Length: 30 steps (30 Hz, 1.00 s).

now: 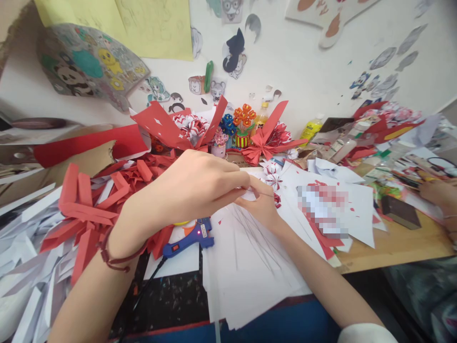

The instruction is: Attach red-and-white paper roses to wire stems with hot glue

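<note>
My left hand (203,183) is closed in a pinch, its fingertips meeting those of my right hand (262,202). A thin dark wire (262,192) runs from the left fingertips across the right fingers, which are also closed. Just past the right hand shows a small red-and-white paper flower (277,200), partly hidden; whether it is joined to the wire I cannot tell. Several loose thin wires (255,238) lie on white paper sheets (228,281) beneath my hands. A blue glue gun (189,240) with a lit light lies below my left hand.
Folded red paper strips (89,200) and white paper strips (21,252) are heaped on the left. Red-wrapped paper bouquets (193,128) stand along the wall. Bottles and scraps crowd the right, where another person's hand (439,190) rests near a dark box (401,212).
</note>
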{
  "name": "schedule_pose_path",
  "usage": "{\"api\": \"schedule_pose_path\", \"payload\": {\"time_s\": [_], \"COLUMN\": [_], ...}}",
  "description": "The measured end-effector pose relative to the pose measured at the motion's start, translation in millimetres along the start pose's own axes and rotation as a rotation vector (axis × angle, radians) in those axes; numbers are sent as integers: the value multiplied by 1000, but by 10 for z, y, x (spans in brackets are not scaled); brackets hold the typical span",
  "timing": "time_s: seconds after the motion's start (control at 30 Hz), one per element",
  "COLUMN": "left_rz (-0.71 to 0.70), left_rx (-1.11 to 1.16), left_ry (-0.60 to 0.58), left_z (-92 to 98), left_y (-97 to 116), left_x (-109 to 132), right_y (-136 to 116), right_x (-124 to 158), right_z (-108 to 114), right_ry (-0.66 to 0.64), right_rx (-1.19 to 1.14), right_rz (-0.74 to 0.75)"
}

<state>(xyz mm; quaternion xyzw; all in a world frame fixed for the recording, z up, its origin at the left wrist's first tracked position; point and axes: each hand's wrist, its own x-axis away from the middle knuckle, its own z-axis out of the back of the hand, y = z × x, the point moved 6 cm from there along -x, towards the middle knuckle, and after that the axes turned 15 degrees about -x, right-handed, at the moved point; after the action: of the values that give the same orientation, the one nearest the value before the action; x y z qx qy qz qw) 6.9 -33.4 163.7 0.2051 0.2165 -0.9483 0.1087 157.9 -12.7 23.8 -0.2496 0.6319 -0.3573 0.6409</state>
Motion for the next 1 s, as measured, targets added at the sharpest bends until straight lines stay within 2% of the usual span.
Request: {"api": "schedule_pose_path", "payload": {"time_s": [0.33,0.43,0.67,0.87,1.0], "left_rz": [66,124,313,272,247], "left_rx": [34,67,-26,-92,-185], "left_ry": [-83,-105,-38,-69,-156], "left_z": [-46,-97,-113,-104,-166], "left_y": [-62,-172,-474,-414,-371], "left_x": [21,41,121,112,103], "right_y": [9,1,-13,-11,-17], "right_x": [-8,-15,-19,-14,-9], "right_z": [16,9,23,21,18], "right_ry": [8,-13,-23,-23,-24], "right_rx": [48,44,80,68,66], "right_rz": [-34,-41,-27,-31,-19]}}
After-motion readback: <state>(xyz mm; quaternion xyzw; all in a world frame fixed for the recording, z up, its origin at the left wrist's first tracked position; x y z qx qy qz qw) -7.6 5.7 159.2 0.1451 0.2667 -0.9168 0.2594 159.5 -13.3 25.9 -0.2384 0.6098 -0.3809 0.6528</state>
